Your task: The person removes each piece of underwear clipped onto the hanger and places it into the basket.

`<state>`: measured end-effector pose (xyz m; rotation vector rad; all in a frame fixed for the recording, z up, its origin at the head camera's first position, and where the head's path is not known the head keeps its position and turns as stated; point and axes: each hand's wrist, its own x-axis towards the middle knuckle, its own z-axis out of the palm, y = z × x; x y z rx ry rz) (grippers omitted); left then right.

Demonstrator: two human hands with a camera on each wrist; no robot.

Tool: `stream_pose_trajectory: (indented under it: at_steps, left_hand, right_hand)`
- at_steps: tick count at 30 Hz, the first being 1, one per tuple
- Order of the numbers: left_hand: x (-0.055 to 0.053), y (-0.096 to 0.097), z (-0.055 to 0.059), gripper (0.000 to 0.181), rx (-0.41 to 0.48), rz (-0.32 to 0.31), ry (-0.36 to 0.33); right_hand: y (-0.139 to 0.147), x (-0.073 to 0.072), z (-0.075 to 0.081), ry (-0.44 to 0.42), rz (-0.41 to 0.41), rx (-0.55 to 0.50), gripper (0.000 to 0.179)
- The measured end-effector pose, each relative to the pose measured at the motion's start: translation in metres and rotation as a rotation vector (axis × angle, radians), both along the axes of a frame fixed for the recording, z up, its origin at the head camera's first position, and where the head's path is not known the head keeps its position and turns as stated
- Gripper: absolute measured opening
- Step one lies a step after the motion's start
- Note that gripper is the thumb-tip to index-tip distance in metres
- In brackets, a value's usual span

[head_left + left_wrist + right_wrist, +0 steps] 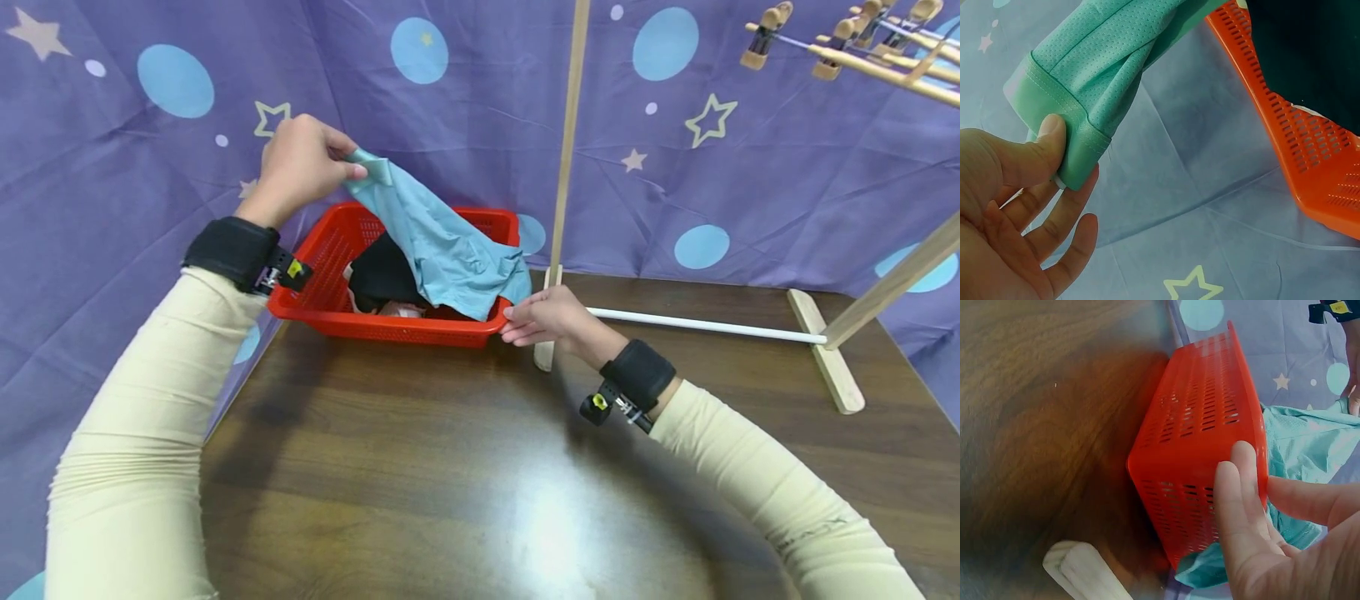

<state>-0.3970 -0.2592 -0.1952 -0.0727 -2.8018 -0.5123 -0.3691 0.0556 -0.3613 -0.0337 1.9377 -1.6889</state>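
My left hand holds up one hemmed end of a light teal cloth garment. In the left wrist view, the thumb and fingers pinch the smooth band of the perforated garment. The rest of it slopes down into a red plastic basket and hangs over its right side. At the basket's front right corner my right hand grips the rim, with the thumb at the inner side and fingers along the outer wall in the right wrist view. A black cloth item lies inside the basket.
Right of the basket, a wooden rack stands on the brown table, with an upright, a foot and a white crossbar. Wooden clothespins sit on rods at the upper right. A purple patterned curtain hangs behind.
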Motion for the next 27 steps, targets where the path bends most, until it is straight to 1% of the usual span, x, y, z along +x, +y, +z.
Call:
stream_pose_trajectory:
  at_steps: [6, 11, 17, 20, 27]
  left_hand:
    - [0.001, -0.005, -0.001, 0.041, -0.015, 0.007, -0.009]
    - [0.003, -0.009, 0.001, 0.04, -0.029, 0.018, -0.001]
    - [0.004, -0.017, 0.004, 0.043, -0.045, 0.052, -0.025]
    - [0.005, -0.019, 0.005, 0.043, -0.057, 0.06, -0.025]
    - [0.007, -0.026, 0.007, 0.042, -0.078, 0.062, -0.009]
  right_hand:
    - [-0.002, -0.001, -0.003, -0.031, -0.03, -0.035, 0.031]
    - [-0.002, -0.003, -0.006, -0.05, -0.04, -0.06, 0.027]
    - [-0.002, -0.003, -0.006, -0.058, -0.045, -0.06, 0.023]
    - [-0.002, -0.002, -0.006, -0.057, -0.047, -0.065, 0.023]
    - [-0.002, -0.001, -0.007, -0.055, -0.041, -0.072, 0.034]
